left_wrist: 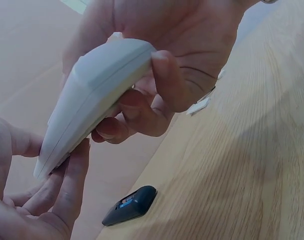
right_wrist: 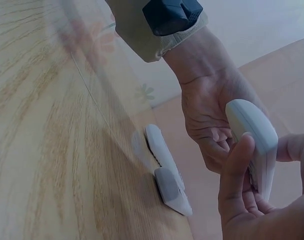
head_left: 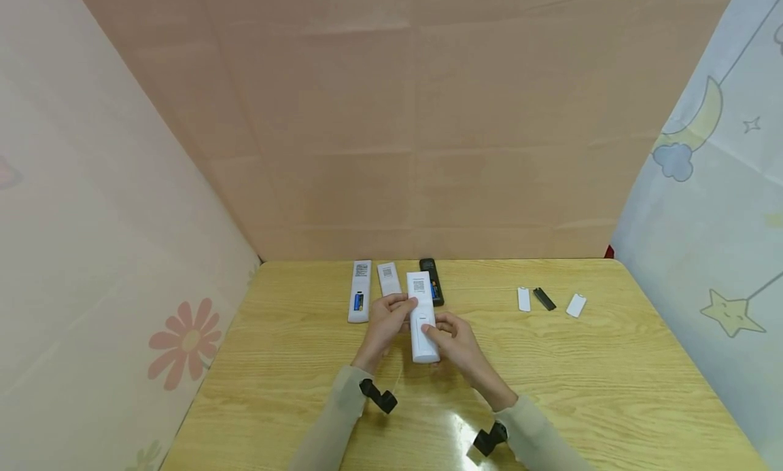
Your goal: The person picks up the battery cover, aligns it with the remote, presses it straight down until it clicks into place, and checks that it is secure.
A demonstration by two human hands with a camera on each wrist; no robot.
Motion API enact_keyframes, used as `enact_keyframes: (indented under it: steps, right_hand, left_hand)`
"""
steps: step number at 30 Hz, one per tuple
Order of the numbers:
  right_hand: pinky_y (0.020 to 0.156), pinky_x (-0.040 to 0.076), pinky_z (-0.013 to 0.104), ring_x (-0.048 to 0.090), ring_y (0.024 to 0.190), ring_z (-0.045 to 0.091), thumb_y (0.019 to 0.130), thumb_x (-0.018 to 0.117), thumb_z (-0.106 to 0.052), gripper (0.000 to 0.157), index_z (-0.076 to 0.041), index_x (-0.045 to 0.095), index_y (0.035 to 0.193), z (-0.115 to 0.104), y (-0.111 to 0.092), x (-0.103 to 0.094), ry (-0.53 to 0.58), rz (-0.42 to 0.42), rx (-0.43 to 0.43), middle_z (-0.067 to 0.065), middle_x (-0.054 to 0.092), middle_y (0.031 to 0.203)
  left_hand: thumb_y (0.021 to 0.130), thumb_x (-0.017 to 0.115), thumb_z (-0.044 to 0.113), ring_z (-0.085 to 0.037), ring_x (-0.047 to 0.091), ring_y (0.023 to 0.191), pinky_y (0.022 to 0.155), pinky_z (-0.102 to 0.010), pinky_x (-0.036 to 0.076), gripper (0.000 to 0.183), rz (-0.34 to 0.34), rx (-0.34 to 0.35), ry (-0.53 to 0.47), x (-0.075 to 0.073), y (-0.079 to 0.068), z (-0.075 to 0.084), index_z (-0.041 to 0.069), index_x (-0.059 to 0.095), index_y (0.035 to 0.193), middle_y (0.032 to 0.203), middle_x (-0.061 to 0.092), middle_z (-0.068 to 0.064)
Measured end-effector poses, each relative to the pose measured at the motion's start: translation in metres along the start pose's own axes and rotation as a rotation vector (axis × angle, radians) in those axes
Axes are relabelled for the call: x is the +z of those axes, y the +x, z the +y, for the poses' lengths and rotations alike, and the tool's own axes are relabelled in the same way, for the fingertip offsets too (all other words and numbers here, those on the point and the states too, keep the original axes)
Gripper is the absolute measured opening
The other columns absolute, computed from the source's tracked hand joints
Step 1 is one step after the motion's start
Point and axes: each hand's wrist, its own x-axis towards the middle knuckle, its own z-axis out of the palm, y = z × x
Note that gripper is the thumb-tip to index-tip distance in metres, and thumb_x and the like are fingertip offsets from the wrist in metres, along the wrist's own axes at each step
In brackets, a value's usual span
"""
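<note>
The left hand [head_left: 387, 319] grips the white remote [head_left: 423, 310] near its far end, and the right hand [head_left: 457, 342] holds its nearer end, thumb on the battery cover [head_left: 424, 321]. The remote is between the two hands. To work the cover well, the left hand should probably brace the body while the right thumb presses flat and slides evenly lengthwise, without prying.

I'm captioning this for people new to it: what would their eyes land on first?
Probably the white remote, held over the table by the left hand and right hand, printed back showing. Next, the blue batteries in the open backs of the leftmost remote and the black remote, toward the far edge. Then three small flat pieces, two white and one black, off to the right.
</note>
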Motion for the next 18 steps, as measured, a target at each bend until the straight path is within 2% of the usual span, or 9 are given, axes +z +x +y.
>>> enact_keyframes:
  steps: [11,18]
  right_hand:
    - [0.056,0.059,0.034,0.073,0.078,0.023,0.106,0.066,-0.019,0.042,0.009,0.058,0.136,0.0002,-0.0003,-0.0014,0.009,-0.018,-0.011,0.022,0.071,0.114]
    - [0.056,0.059,0.034,0.073,0.078,0.023,0.106,0.065,-0.020,0.043,0.010,0.057,0.136,-0.0004,-0.0006,-0.0017,0.016,-0.026,-0.015,0.023,0.071,0.114]
  left_hand:
    - [0.102,0.074,0.030,-0.017,0.078,0.087,0.072,-0.031,0.064,0.048,-0.009,0.012,0.011,0.0001,-0.0013,0.0008,-0.005,0.066,0.134,0.115,0.080,-0.018]
    - [0.102,0.074,0.030,-0.018,0.079,0.088,0.076,-0.034,0.066,0.048,-0.020,0.009,-0.003,0.0005,-0.0010,0.0020,-0.005,0.066,0.134,0.117,0.079,-0.018]
